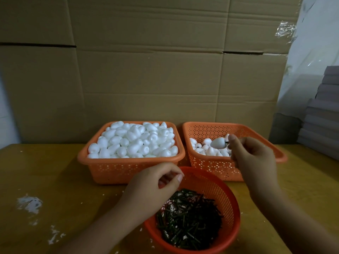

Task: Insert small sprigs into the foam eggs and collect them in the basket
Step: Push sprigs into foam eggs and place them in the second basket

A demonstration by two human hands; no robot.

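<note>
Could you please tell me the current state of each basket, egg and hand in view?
Left basket: heaped full of eggs.
Right basket: partly filled with eggs.
Round basket: holds sprigs.
Egg: over the right basket, at the right hand's fingers.
Right hand: raised over right basket.
Left hand: curled, over round basket.

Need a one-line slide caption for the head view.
Right hand holds a sprigged foam egg over the collecting basket; left hand hovers above the sprig bowl.
</note>
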